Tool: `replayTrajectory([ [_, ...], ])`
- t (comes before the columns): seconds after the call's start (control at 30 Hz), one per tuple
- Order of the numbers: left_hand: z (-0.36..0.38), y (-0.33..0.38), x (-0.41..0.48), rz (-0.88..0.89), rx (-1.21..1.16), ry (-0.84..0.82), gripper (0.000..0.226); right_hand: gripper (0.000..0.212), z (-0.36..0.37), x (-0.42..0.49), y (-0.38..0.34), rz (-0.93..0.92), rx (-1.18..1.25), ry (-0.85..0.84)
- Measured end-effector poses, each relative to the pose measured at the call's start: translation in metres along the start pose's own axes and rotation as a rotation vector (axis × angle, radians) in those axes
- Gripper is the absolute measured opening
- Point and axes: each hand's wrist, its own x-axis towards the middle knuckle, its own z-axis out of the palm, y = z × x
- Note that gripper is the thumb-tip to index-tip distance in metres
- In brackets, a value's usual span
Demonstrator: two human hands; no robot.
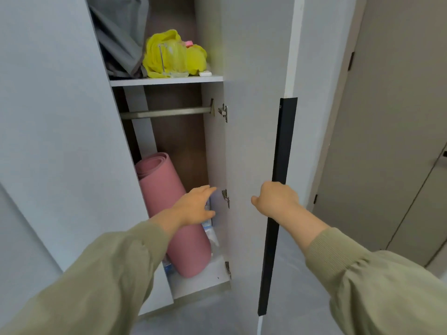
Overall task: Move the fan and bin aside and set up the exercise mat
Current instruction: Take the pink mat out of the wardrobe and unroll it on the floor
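Observation:
A rolled pink exercise mat [169,204] stands leaning in the lower compartment of an open white cupboard. My left hand [196,206] reaches into that compartment, fingers spread, in front of the mat's right side and holding nothing. My right hand [275,199] is curled on the long black handle [280,165] of the open cupboard door [254,117]. No fan or bin is in view.
Plastic bottles [209,228] stand to the right of the mat, and another [168,265] lies at its foot. A metal rail [167,111] crosses the compartment. The shelf [167,81] above holds yellow cloth [169,52], a glass and grey fabric. A beige door [399,117] is on the right.

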Motion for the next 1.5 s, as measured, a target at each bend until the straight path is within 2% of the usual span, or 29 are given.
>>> replayTrajectory([
  [0.13, 0.012, -0.033, -0.009, -0.066, -0.039, 0.034, 0.074, 0.040, 0.020, 0.013, -0.030, -0.082, 0.042, -0.010],
  [0.23, 0.017, -0.063, -0.009, -0.115, -0.054, 0.032, 0.074, 0.025, 0.036, 0.029, -0.059, -0.141, 0.049, -0.058],
  [0.33, 0.024, -0.099, -0.004, -0.161, -0.068, 0.016, 0.073, 0.033, 0.059, 0.053, -0.090, -0.165, 0.075, -0.080],
  [0.53, 0.032, -0.178, 0.019, -0.291, -0.133, -0.028, 0.071, 0.026, 0.105, 0.122, -0.158, -0.172, 0.090, -0.185],
  [0.73, 0.026, -0.230, 0.063, -0.276, -0.190, -0.012, 0.069, 0.029, 0.119, 0.187, -0.205, -0.148, 0.081, -0.128],
  [0.93, 0.039, -0.246, 0.141, -0.435, -0.524, 0.141, 0.062, 0.032, 0.134, 0.262, -0.224, -0.115, 0.207, -0.051],
  [1.0, 0.048, -0.254, 0.167, -0.479, -0.541, 0.173, 0.063, 0.035, 0.146, 0.295, -0.230, -0.184, 0.210, -0.065],
  [1.13, 0.058, -0.279, 0.207, -0.570, -0.383, 0.201, 0.072, 0.050, 0.172, 0.361, -0.253, -0.417, 0.140, -0.109],
  [1.23, 0.061, -0.302, 0.232, -0.681, -0.237, 0.163, 0.078, 0.065, 0.188, 0.409, -0.279, -0.636, 0.006, -0.100],
  [1.37, 0.072, -0.325, 0.251, -0.814, -0.171, 0.110, 0.084, 0.094, 0.210, 0.462, -0.321, -0.898, -0.164, -0.150],
  [1.5, 0.075, -0.335, 0.264, -0.899, -0.201, 0.099, 0.085, 0.101, 0.224, 0.495, -0.353, -1.054, -0.364, -0.202],
])
